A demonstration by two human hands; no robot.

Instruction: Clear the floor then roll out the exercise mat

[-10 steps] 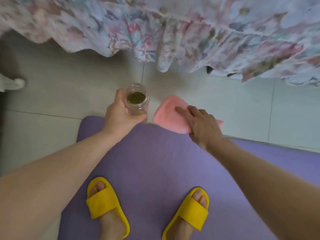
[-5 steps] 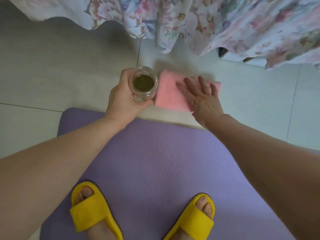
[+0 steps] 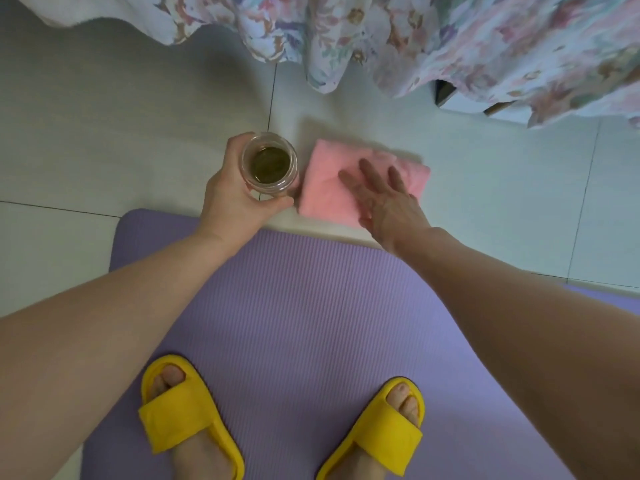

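Observation:
The purple exercise mat lies unrolled flat on the tiled floor, and I stand on it in yellow slippers. Just past its far edge, my left hand grips a clear glass jar with dark greenish contents, upright and open at the top. Beside the jar on the right, a folded pink towel lies on the tiles. My right hand rests flat on the towel with its fingers spread and straight.
A floral bedspread hangs down along the far side, its hem close above the floor. A dark and white object shows under it at the right. Pale floor tiles stretch to the left and right of the mat.
The pink towel went from the mat's far edge onto the tiles beside the jar, and my right hand now lies flat on it. The jar stayed in my left hand.

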